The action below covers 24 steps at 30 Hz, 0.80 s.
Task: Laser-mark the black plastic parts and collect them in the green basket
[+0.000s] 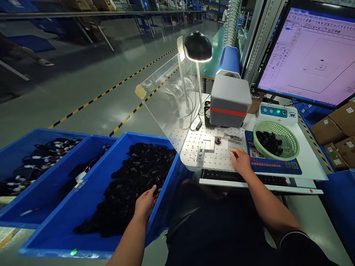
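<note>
My left hand point(146, 202) is inside the blue bin point(55, 240), at the right edge of a heap of small black parts point(130, 177). Its fingers are bent, and whether they hold a part is hidden. My right hand point(240, 159) rests on the front right of the perforated metal plate point(213, 159), fingers curled together; nothing can be made out in them. A small round dark part point(217, 140) sits on the plate beside metal brackets, below the grey machine head point(230, 99). Right of my right hand, a green basket point(291, 142) holds black parts.
A lit black lamp point(198, 46) and a clear panel point(163, 107) stand behind the plate. A monitor point(310, 55) is at the upper right, a keyboard point(222, 175) at the front edge. Another blue bin point(47, 199) with wired parts lies at the left.
</note>
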Tool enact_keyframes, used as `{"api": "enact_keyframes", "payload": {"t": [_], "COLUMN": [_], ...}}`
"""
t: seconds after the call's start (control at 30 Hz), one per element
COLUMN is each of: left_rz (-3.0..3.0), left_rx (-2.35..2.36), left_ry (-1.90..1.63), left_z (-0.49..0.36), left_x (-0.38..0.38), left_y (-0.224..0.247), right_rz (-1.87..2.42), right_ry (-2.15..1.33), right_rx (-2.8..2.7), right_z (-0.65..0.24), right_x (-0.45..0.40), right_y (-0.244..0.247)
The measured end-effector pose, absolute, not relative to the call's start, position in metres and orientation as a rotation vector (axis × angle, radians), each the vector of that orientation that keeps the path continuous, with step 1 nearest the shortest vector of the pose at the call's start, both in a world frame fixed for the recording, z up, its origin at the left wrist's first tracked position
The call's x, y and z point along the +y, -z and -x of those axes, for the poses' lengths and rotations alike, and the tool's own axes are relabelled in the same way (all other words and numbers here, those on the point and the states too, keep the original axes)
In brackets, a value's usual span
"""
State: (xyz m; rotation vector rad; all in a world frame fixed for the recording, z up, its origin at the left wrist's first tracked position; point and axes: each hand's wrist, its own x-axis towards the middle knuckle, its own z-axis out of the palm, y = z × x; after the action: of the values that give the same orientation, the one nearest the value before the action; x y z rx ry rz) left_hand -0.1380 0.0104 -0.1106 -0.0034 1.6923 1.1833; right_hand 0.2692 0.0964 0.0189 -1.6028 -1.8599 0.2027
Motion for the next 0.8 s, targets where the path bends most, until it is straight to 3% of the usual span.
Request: {"api": "enact_keyframes", "payload": {"t": [0.8], "left_rz": [-0.142], "left_rx": [1.482], "left_ry": [-1.304], "left_z": [0.153], "left_x": [0.005], "left_y": [0.126], "right_rz": [1.726], "right_ry": [-0.384], "right_rx": [-1.851], "right_z": [-0.205], "right_x": [0.167], "right_y": [-0.043]}}
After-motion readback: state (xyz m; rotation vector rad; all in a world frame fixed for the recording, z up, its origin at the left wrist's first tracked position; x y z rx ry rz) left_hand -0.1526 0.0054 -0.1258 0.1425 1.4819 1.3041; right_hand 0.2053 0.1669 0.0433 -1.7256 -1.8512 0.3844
